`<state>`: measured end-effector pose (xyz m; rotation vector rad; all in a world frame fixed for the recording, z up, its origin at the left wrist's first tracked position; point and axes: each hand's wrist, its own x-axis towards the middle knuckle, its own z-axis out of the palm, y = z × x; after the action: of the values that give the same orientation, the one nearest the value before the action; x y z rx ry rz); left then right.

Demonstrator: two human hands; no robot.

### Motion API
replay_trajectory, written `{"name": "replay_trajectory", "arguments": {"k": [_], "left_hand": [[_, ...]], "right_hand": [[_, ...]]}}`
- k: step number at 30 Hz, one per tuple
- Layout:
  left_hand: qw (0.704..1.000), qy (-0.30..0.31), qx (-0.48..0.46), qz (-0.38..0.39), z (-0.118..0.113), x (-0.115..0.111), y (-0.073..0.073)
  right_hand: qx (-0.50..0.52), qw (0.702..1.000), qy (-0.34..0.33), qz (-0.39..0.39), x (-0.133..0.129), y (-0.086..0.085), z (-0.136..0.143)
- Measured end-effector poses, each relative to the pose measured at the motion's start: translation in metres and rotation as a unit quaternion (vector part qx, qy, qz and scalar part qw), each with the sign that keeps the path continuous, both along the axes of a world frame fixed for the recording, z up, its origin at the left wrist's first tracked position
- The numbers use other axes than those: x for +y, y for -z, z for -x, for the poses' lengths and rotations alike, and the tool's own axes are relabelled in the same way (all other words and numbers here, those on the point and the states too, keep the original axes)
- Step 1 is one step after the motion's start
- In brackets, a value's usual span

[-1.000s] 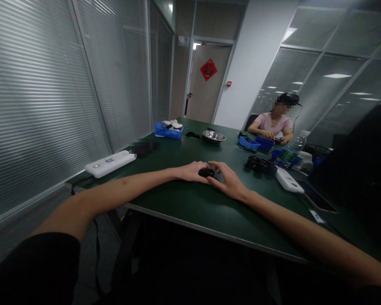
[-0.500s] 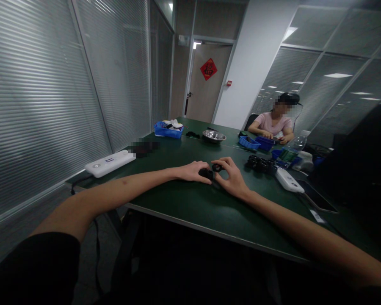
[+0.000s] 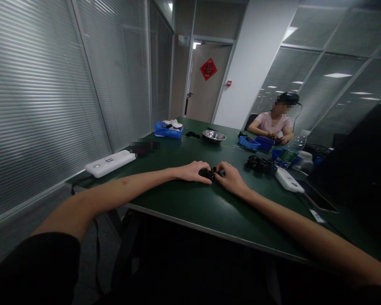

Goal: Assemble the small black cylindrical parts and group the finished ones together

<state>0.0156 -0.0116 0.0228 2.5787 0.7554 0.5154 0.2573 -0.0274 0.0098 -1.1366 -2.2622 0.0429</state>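
Observation:
My left hand [image 3: 193, 172] rests low over the green table [image 3: 178, 199], its fingers and thumb closed around a small black round part [image 3: 206, 173]. From the right, my right hand [image 3: 231, 178] pinches a second small black piece [image 3: 214, 169] with a ring-like end, right against the first. Fingers cover most of both pieces, so their exact kind and whether they are joined cannot be made out. A cluster of several black round parts [image 3: 260, 164] lies to the right of my right hand.
Behind my hands stand a shiny metal bowl [image 3: 213, 136] and a filled blue basket [image 3: 168, 130]. Blue trays [image 3: 249, 143], a plastic bottle [image 3: 292, 150], a white box [image 3: 287, 180] and a dark tablet [image 3: 317, 195] are to the right. Another white box [image 3: 110, 163] lies left. A co-worker [image 3: 273, 123] sits opposite.
My right hand has lowered and turned inward, bringing its black piece down against the part in my left hand. My left hand has stayed in place.

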Motion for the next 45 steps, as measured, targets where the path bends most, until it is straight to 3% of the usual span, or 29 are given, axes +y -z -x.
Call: {"name": "replay_trajectory", "arguments": {"k": [14,45], "left_hand": [[1.0,0.0,-0.002,0.002,-0.0013,-0.0054,-0.0051],[1.0,-0.001,0.006,-0.005,-0.0005,-0.0028,-0.0024]], "right_hand": [[-0.1,0.995,-0.002,-0.027,-0.0027,-0.0002,0.0004],[-0.1,0.995,-0.002,-0.026,-0.0025,-0.0008,0.0009]]}}
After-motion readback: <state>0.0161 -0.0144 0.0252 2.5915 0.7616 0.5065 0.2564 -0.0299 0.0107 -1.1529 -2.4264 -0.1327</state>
